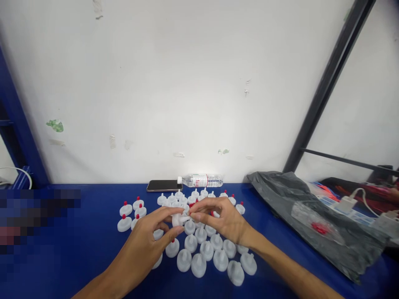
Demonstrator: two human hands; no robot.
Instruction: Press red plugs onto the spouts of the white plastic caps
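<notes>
My left hand (145,234) pinches a white nozzle cap (176,220) between thumb and fingers, its spout pointing right. At the spout's end, my right hand (229,220) has thumb and fingertips closed on a small red tip, mostly covered by the fingers. Below and around both hands stand several white nozzle caps (198,265) with bare spouts. To the left is a group of white caps with red tips (124,224), and a few more red-tipped ones (240,207) stand at the right. Some loose red tips (192,204) lie behind my right fingers, partly hidden.
On the blue table (93,257), a phone (164,185) and a clear plastic bottle (202,180) lie against the wall. A grey plastic bag (280,207) spreads at the right, with a clear bag of red pieces (319,226) on it. Beyond sits a white charger (346,203).
</notes>
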